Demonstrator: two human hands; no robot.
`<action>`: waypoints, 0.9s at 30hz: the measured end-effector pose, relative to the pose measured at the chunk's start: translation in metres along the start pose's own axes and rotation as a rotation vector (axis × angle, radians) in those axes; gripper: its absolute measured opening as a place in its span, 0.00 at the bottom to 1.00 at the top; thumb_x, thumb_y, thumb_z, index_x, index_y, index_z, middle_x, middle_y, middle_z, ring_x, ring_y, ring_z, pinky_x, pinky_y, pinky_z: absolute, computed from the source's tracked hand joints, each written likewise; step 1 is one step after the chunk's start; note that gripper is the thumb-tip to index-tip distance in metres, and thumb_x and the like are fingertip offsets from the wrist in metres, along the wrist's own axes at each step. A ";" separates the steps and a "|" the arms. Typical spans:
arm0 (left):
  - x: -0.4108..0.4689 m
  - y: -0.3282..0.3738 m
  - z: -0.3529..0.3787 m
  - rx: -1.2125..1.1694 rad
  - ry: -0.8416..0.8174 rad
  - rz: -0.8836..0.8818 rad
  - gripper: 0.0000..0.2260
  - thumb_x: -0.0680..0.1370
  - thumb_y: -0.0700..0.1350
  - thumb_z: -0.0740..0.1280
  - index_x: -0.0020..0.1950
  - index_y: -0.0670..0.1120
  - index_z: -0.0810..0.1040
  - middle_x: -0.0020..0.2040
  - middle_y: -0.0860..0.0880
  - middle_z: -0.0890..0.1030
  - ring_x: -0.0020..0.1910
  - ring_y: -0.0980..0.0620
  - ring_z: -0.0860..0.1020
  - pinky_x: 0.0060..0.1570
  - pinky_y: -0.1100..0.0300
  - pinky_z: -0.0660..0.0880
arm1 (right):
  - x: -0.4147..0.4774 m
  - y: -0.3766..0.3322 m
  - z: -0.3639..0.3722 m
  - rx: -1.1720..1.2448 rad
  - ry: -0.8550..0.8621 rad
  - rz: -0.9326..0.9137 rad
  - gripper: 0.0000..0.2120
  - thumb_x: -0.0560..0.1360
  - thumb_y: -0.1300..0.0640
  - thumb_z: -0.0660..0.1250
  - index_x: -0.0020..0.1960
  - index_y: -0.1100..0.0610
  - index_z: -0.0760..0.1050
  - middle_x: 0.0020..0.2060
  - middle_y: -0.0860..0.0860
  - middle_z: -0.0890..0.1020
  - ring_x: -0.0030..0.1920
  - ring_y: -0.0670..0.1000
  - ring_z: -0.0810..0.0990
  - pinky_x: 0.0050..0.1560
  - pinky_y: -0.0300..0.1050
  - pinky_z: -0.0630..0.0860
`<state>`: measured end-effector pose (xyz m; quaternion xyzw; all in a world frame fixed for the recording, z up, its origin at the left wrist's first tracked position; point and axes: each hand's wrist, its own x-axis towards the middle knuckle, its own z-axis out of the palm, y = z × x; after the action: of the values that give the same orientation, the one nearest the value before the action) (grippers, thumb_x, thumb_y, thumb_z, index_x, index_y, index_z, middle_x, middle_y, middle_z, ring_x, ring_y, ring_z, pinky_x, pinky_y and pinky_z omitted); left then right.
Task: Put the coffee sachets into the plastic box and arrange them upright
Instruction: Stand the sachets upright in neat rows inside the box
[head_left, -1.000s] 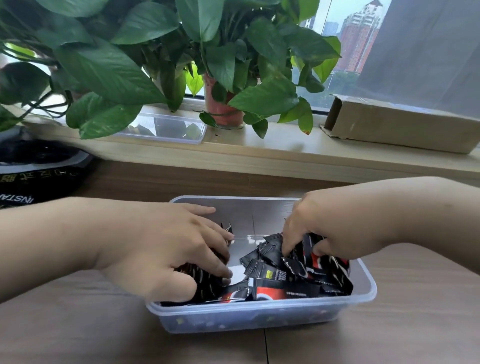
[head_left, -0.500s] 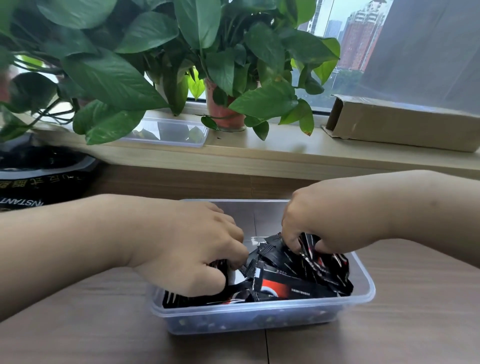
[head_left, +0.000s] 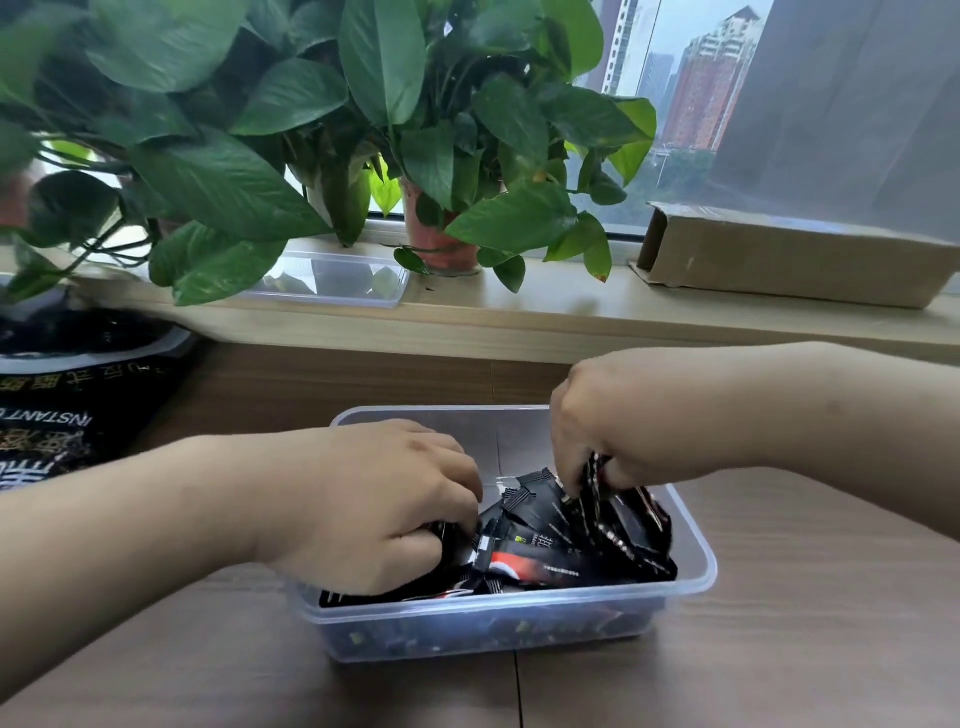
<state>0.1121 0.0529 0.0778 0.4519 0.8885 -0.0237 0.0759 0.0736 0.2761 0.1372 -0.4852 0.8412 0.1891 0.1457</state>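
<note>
Arranging step, with the sachets already inside the container. A clear plastic box (head_left: 691, 566) stands on the wooden counter (head_left: 805, 623) near its front edge, with the far counter edge meeting a raised window ledge (head_left: 519, 312). The coffee sachets (head_left: 545, 540), black with red and white print, lie in a loose heap across the near half of the box; most are flat or tilted, and the far half shows bare floor. The left hand (head_left: 374, 509) is curled down over the sachets at the left end of the box, fingers closed on a small bunch, though how many it holds cannot be told. The right hand (head_left: 613, 431) reaches in from the right and pinches several sachets by their top edges, lifting them on end near the right wall. Filling therefore appears complete or nearly so, while ordering is only begun: no settled upright row is visible. The next move calls for gathering the pinched sachets into an even stack, standing them against one wall, and bracing them with the other hand so that they do not topple while more are added. Behind, on the ledge, stand potted plants (head_left: 441, 244), a clear lid (head_left: 337, 280) and a cardboard box (head_left: 789, 260); a dark printed bag (head_left: 62, 426) lies at the left counter edge.
</note>
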 end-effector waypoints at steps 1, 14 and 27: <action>-0.001 0.000 0.000 -0.015 0.017 -0.004 0.25 0.71 0.53 0.49 0.61 0.52 0.78 0.63 0.56 0.77 0.64 0.55 0.70 0.66 0.54 0.66 | -0.002 0.004 0.001 0.016 0.044 0.003 0.13 0.68 0.60 0.68 0.47 0.47 0.84 0.40 0.45 0.85 0.47 0.50 0.81 0.47 0.48 0.78; -0.015 0.005 -0.019 -0.590 0.533 -0.437 0.13 0.73 0.49 0.62 0.51 0.57 0.83 0.48 0.58 0.85 0.50 0.59 0.82 0.54 0.53 0.78 | -0.020 -0.016 0.011 0.999 0.751 0.319 0.07 0.68 0.55 0.79 0.43 0.44 0.86 0.35 0.53 0.86 0.33 0.47 0.77 0.40 0.42 0.76; 0.010 0.037 -0.002 -1.005 0.685 -0.534 0.07 0.80 0.49 0.66 0.51 0.56 0.83 0.44 0.56 0.87 0.47 0.52 0.86 0.56 0.43 0.79 | 0.015 -0.067 0.039 1.334 1.066 0.557 0.02 0.71 0.54 0.76 0.42 0.52 0.85 0.34 0.48 0.87 0.36 0.50 0.86 0.42 0.52 0.84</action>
<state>0.1356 0.0832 0.0795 0.1078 0.8469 0.5205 -0.0178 0.1269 0.2520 0.0847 -0.1014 0.8194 -0.5607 -0.0636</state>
